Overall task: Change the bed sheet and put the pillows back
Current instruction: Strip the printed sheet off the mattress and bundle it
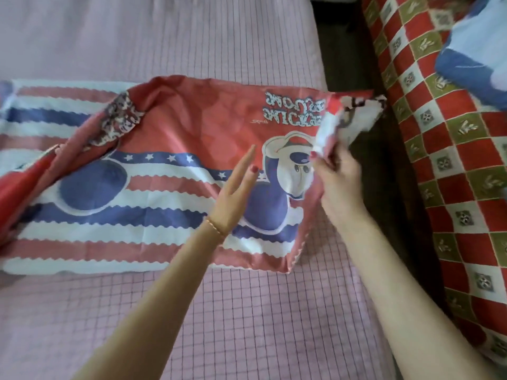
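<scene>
A red, white and blue cartoon-print sheet (164, 193) lies folded and partly spread across the pink checked mattress (247, 325). My right hand (337, 182) grips the sheet's bunched right corner and lifts it near the mattress's right edge. My left hand (238, 193) hovers flat over the sheet's middle with straight fingers, holding nothing. The sheet's left part is rumpled and runs out of view.
A dark gap (356, 64) runs along the mattress's right side. Beyond it lies a red, white and green checked cloth (452, 187) with a blue and white bundle (477, 64) on it at the top right.
</scene>
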